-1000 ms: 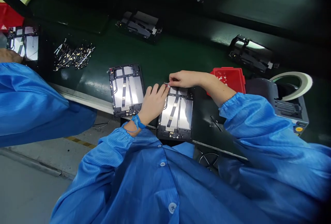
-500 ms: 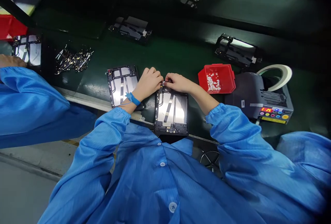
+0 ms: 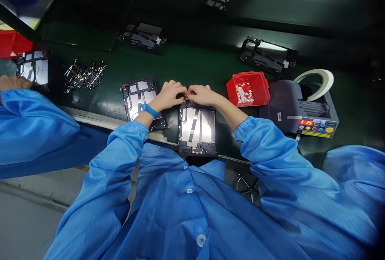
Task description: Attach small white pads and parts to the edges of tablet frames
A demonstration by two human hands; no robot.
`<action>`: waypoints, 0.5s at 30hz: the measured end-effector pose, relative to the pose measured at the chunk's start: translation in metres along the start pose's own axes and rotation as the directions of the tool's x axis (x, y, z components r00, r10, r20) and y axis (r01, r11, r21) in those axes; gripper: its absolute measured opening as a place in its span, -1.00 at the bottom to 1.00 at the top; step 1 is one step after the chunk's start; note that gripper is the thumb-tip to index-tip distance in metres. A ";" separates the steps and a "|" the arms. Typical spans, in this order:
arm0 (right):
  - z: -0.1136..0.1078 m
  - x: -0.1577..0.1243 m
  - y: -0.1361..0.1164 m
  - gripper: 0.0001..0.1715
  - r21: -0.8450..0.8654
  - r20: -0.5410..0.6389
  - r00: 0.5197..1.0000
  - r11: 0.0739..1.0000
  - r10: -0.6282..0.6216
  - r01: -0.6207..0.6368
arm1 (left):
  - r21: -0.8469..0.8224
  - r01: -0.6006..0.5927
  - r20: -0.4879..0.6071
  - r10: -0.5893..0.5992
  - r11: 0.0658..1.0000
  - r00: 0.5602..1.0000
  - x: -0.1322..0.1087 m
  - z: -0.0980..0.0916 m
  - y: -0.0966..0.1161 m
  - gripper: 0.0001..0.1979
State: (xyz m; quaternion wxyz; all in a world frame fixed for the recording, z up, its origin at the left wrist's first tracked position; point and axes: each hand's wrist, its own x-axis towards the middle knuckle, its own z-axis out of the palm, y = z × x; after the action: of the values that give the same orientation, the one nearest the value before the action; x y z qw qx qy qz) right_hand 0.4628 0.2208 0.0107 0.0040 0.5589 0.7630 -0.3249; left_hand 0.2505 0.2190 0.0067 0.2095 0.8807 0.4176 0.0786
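A black tablet frame [image 3: 197,130] with silvery plates and flat cables lies at the near edge of the green belt, straight in front of me. My left hand [image 3: 169,93] and my right hand [image 3: 201,94] meet at its far top edge, fingers curled and pinched together on something too small to make out. A blue strap circles my left wrist. A second frame [image 3: 135,95] lies just left, partly under my left forearm.
A red bin [image 3: 258,87] of small white pieces stands right of my hands, beside a grey tape dispenser [image 3: 300,109] with a white roll. More frames [image 3: 141,35] ride the belt beyond. A pile of small metal parts [image 3: 84,75] lies at left, where a co-worker's blue sleeve [image 3: 36,127] reaches in.
My left hand has moved from the frame's left side up to its top edge and closed against my right hand. The view has shifted, so the belt's contents sit further left.
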 end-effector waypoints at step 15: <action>-0.004 0.005 -0.005 -0.82 -0.026 0.053 0.998 0.999 0.041 -0.040 | -0.327 0.146 -0.168 -0.210 0.934 0.963 -0.031 -0.014 0.020 -0.75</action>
State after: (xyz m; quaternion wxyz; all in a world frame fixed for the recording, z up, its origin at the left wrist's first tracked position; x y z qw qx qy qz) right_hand 0.4582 0.2266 0.0145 0.0380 0.5654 0.7551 -0.3298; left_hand 0.2399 0.1880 0.0291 0.3091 0.7824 0.4971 0.2125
